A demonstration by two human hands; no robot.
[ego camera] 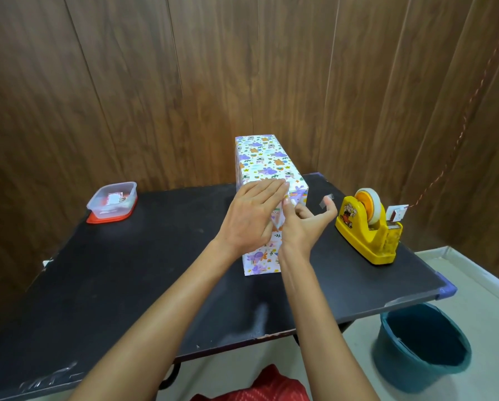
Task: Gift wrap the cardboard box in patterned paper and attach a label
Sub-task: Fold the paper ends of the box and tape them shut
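A long box wrapped in white paper with purple and orange animals (267,160) lies on the black table (126,273), its near end facing me. My left hand (251,217) lies flat on the box's near top and presses the folded end paper down. My right hand (303,227) is at the box's near right corner, fingers spread, with a short piece of clear tape (326,201) stuck to a raised fingertip. The end flap is partly hidden behind both hands.
A yellow tape dispenser (368,231) stands to the right, with a small white label on a red string (397,212) beside it. A clear plastic container on a red lid (112,202) sits at the far left. A teal bucket (422,347) is on the floor.
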